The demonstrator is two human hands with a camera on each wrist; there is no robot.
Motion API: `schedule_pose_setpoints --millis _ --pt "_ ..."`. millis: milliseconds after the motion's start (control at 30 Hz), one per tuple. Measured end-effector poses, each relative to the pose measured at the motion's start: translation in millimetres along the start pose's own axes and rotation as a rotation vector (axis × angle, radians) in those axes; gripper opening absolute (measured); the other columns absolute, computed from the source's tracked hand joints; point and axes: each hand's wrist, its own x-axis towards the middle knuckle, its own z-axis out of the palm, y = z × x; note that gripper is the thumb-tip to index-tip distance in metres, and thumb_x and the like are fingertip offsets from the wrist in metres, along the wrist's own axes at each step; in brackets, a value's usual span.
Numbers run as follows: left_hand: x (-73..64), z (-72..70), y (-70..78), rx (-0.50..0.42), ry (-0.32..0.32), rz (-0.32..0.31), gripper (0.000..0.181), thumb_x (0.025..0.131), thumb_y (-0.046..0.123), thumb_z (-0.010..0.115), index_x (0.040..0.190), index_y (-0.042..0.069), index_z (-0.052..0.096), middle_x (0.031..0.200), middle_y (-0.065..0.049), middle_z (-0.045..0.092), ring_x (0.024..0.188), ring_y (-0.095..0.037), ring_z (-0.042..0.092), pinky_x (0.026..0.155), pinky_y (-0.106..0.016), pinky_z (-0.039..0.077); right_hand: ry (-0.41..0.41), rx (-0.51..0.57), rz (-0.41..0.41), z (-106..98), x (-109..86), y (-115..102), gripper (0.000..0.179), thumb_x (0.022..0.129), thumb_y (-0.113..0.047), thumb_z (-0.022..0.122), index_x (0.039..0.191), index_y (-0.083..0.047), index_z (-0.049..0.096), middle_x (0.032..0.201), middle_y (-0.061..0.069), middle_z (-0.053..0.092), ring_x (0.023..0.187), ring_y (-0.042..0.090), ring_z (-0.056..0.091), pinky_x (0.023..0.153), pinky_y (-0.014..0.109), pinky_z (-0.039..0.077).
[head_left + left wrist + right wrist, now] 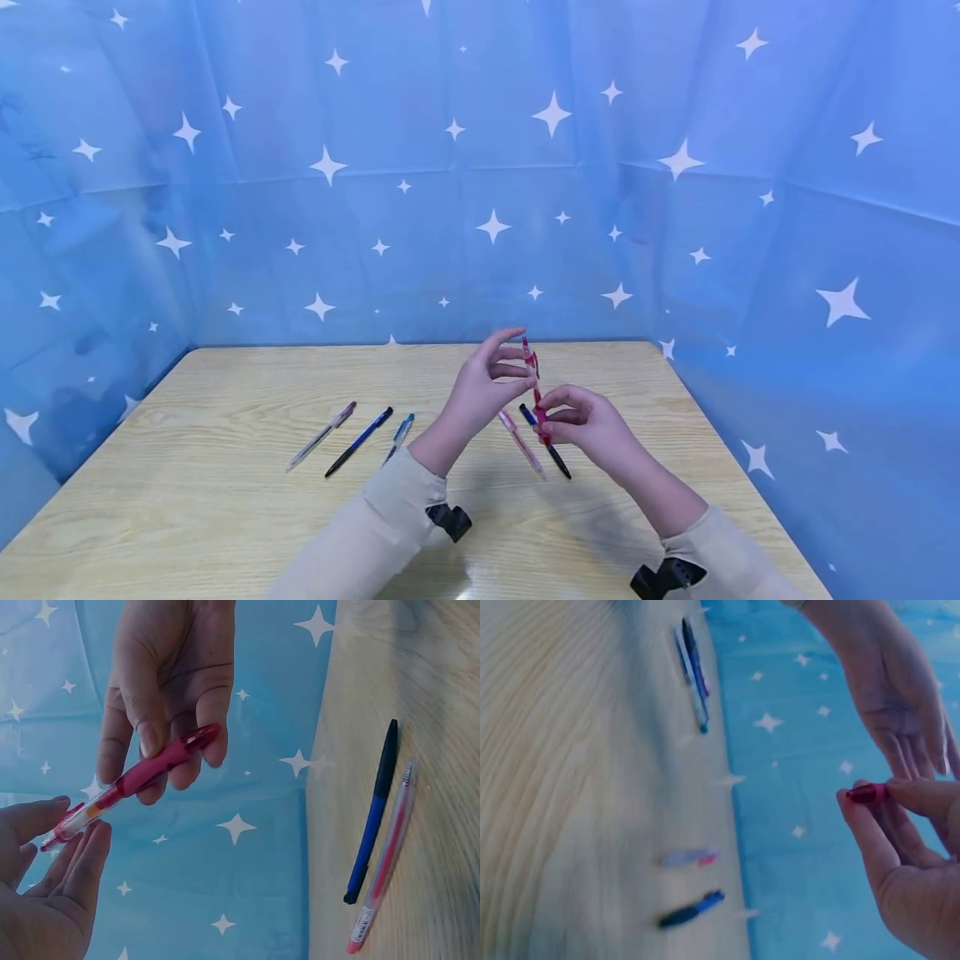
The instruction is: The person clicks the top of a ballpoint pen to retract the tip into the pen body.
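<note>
A red pen (540,404) with a clear upper barrel is held off the table, nearly upright in the head view. My left hand (483,383) pinches its clip end between thumb and fingers. Lower down, the right hand (588,421) grips the red rubber section, seen best in the left wrist view, where the right hand (176,690) is above and the left hand (49,885) at lower left. Only the red tip end of the pen (868,794) shows in the right wrist view. Below the hands lie a pink pen (522,443) and a blue-and-black pen (557,458).
Left of my left forearm lie a clear pen with a dark reddish end (322,436), another blue-and-black pen (358,442) and a light-blue pen (400,435), partly behind the sleeve. A wooden table (187,500) carries them. Blue star-patterned curtains (420,275) enclose it.
</note>
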Motion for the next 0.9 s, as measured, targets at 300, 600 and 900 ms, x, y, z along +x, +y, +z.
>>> schedule_pose_setpoints --millis 300,600,900 --pt "10.3 11.1 -22.3 0.066 -0.098 -0.063 0.06 0.086 0.007 0.076 0.139 0.022 0.052 0.128 -0.006 0.058 0.113 -0.025 0.06 0.085 -0.032 0.054 0.05 -0.088 0.043 -29 -2.9 27 0.026 0.091 -0.003 0.067 0.117 0.001 0.062 0.117 0.025 0.06 0.1 0.031 0.065 0.079 0.042 0.057" --pt "17.9 22.7 -45.9 0.24 -0.229 -0.157 0.053 0.086 0.013 0.077 0.135 0.018 0.057 0.123 -0.005 0.061 0.109 -0.021 0.061 0.084 -0.032 0.054 0.101 -0.278 0.101 -49 -2.2 44 0.025 0.089 0.004 0.066 0.114 0.003 0.067 0.109 0.021 0.064 0.09 0.027 0.067 0.07 0.039 0.058" --pt "22.7 38.2 -65.5 0.416 -0.296 -0.164 0.047 0.085 0.012 0.078 0.129 0.015 0.062 0.116 -0.009 0.064 0.098 -0.018 0.063 0.077 -0.026 0.052 0.033 -0.475 0.147 -56 1.6 58 0.025 0.08 0.011 0.07 0.104 0.005 0.071 0.087 0.008 0.064 0.073 0.018 0.061 0.057 0.033 0.054"
